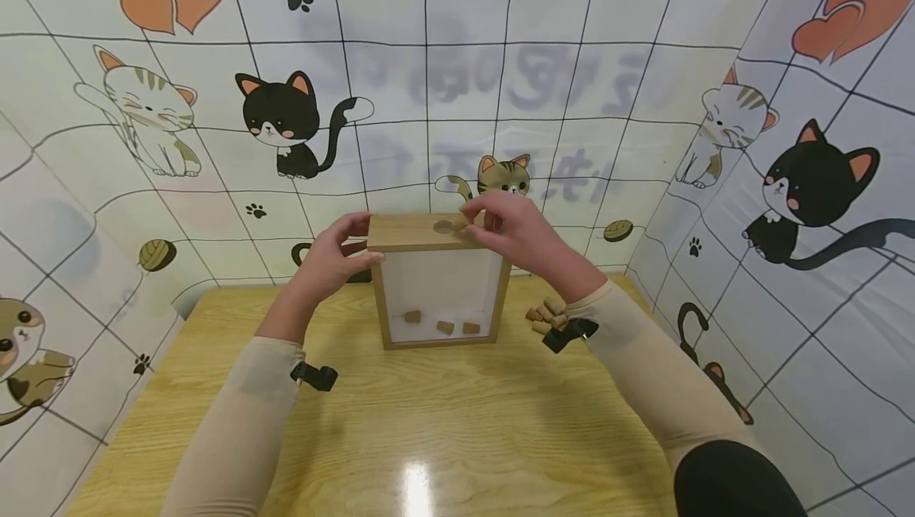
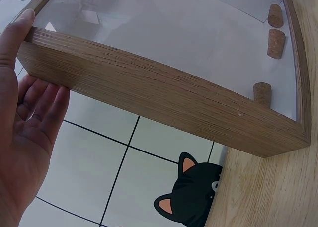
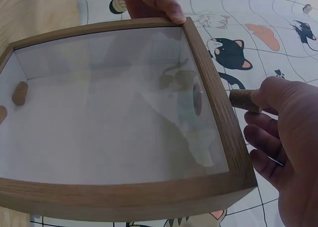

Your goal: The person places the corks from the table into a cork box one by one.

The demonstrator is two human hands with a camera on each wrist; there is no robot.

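A shallow wooden box (image 1: pixel 400 233) with a clear front stands upright on the table, a round hole (image 1: pixel 442 226) in its top. My left hand (image 1: pixel 330 260) grips its upper left corner, thumb on the front frame and fingers behind, as the left wrist view shows. Between thumb and forefinger my right hand (image 1: pixel 520 233) pinches a cork (image 3: pixel 243 100), which is just outside the top beside the hole. The other right fingers are at the box's top edge. Inside, several corks lie at the bottom, among them one cork (image 1: pixel 412 316) on the left.
More loose corks (image 1: pixel 549 312) lie in a pile on the wooden table (image 1: pixel 429 422), right of the box and under my right wrist. Behind stands a tiled-pattern backdrop (image 1: pixel 386 160) with cartoon cats. Black camera straps (image 1: pixel 314 376) are on both wrists.
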